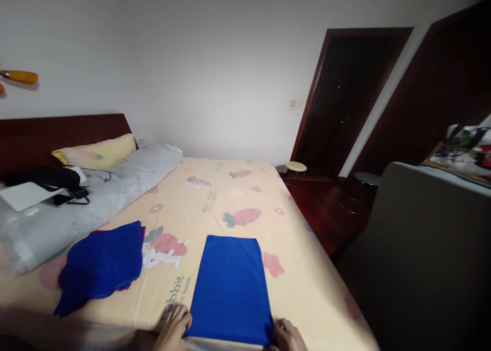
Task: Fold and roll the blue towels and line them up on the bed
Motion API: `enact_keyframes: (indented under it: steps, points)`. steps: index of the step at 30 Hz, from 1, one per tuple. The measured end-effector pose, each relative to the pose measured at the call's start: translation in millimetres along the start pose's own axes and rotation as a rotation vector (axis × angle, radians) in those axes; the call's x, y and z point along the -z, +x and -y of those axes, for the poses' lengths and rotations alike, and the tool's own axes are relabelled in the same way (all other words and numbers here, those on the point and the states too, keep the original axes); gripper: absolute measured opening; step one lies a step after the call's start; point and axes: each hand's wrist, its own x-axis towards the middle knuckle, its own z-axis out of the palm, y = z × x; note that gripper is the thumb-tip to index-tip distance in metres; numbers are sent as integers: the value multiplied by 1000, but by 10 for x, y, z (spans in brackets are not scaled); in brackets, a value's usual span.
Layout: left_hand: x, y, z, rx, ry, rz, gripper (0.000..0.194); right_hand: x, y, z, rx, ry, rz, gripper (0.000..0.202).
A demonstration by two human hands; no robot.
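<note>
Holding the near corners in the head view, your hands flank a flat, rectangular royal-blue cloth [230,289] on the pale-yellow, carrot-printed bedsheet [320,305]. Your left hand [174,326] has its fingers curled onto the near-left corner; your right hand [288,335] appears to pinch the near-right one, though shadow and the frame's edge make its thumb hard to read. For a neat lay, it would help to keep both corners level and draw lightly outward, smoothing the slight ripples. Well to the left lies a loose, rumpled pile of blue and purple cloths [105,261].
</note>
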Motion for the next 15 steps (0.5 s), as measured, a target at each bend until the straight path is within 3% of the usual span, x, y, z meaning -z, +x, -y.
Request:
enact_keyframes:
  steps: [2, 4, 8, 11, 13, 15]
  points:
    - [-25, 118, -257, -9, -165, -60, 6, -63, 106, 200, -55, 270, 52, 36]
    - [-158, 298, -536, 13, -490, -93, 10, -247, 239, 462, -198, 661, 47, 41]
    - [-691, 676, -873, 326, -1449, -74, 25, -836, 432, 872, -426, 1423, 58, 46]
    - [-1048, 778, -780, 470, -1900, -8, 34, -1129, 458, 873, -529, 1608, 46, 47]
    - [-1147, 735, -591, 418, -2022, 112, 39, -1136, 430, 755, -590, 1616, 66, 51]
    - [-1120, 635, -365, 347, -2057, 250, 45, -1005, 378, 601, -631, 1602, 100, 57]
